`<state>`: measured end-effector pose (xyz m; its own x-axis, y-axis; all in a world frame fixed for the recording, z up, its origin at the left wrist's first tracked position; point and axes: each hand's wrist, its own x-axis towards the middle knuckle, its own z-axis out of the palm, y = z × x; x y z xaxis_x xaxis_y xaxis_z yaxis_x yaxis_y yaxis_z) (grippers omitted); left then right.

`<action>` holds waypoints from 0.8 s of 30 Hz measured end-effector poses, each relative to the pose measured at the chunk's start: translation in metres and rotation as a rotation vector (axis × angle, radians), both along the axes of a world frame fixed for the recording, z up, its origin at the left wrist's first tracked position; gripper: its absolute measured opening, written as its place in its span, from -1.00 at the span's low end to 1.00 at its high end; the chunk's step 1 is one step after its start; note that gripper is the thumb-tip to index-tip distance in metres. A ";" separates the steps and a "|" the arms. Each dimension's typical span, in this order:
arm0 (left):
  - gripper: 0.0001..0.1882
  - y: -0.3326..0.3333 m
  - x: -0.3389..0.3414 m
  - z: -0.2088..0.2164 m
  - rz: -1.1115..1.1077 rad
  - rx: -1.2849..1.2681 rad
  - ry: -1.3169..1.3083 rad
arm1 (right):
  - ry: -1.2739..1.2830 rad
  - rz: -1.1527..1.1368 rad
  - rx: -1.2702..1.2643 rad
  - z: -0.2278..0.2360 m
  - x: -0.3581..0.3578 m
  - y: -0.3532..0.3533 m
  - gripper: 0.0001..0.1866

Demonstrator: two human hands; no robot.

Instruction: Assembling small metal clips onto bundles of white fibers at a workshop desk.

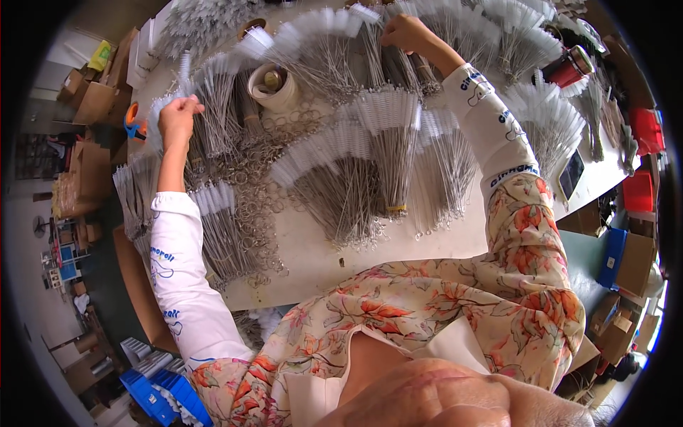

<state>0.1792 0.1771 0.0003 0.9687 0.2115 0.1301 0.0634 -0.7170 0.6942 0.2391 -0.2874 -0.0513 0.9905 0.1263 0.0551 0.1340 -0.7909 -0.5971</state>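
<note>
My left hand (177,119) is closed in a pinch at the left side of the table. Directly above its fingers rises the white bristle end of a thin wire brush (185,69), apparently held. Over the far row of brushes (324,43), my right hand (409,34) is also closed, fingertips pressed together; what they grip, if anything, is too small to tell. Bundles of wire-stemmed brushes with white bristles fan out between my arms. One upright-looking bundle (395,153) has a yellow band around its stems. Loose metal rings (252,220) lie at the stem ends nearer the left.
A white roll (274,87) with a round metal piece inside stands at mid-left. Orange-handled scissors (134,122) lie at the left edge. A red flask (571,67) and a dark phone (570,173) are on the right. Cardboard boxes (92,171) stand beyond the table's left side.
</note>
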 end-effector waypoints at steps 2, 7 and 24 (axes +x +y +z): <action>-0.74 0.012 -0.002 0.009 0.019 -0.071 -0.106 | 0.026 0.061 -0.031 0.012 -0.006 0.013 -0.73; -0.81 -0.029 -0.036 0.058 0.039 -0.497 -0.166 | -0.165 -0.103 -0.178 0.019 -0.001 0.021 -0.60; -0.84 -0.023 -0.216 0.085 -0.109 -0.729 -0.059 | -0.277 0.062 -0.066 0.022 0.012 -0.007 -0.74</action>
<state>-0.0364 0.1537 0.0849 0.9849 0.1673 0.0454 -0.0336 -0.0726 0.9968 0.2508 -0.2944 -0.0296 0.9292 0.1985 0.3117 0.3340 -0.8122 -0.4784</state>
